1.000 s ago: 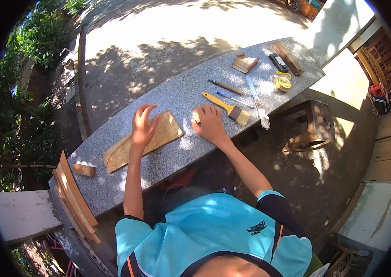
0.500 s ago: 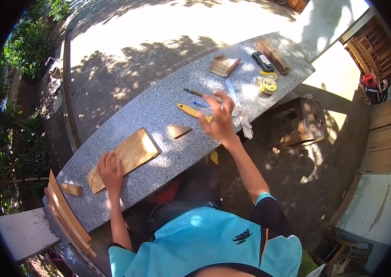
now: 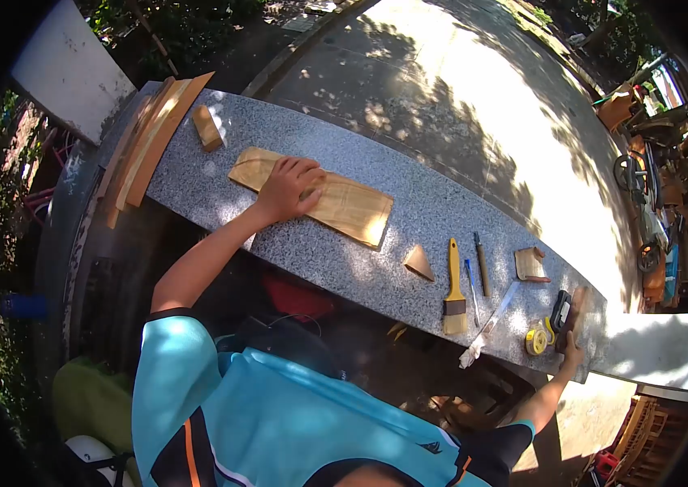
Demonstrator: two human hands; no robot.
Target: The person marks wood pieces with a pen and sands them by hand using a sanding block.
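Note:
My left hand [image 3: 287, 191] lies on top of a flat wooden board [image 3: 352, 207], fingers stretched over its face and not wrapped round it. At the far right of the counter, my right hand [image 3: 573, 352] has its fingers on the near end of a brown wooden block [image 3: 578, 307]; part of the grip is hidden. Close to that hand are a yellow tape measure [image 3: 536, 341] and a black tool [image 3: 560, 310] with a pale label. A small wooden wedge [image 3: 418, 263] sits beyond the board's right end.
On the speckled stone counter [image 3: 311, 258] lie a yellow-handled paintbrush [image 3: 454, 280], a blue pen [image 3: 471, 284], a dark marker-like stick [image 3: 483, 264], a metal ruler [image 3: 502, 305], a crumpled white rag [image 3: 471, 354] and a curved wood piece [image 3: 530, 265]. Wooden strips [image 3: 167, 134] and a small block [image 3: 207, 128] are at left.
The view has turned toward the right. My right hand has gone from above the paintbrush to the wooden block at the counter's far right end. My left hand stays on the board.

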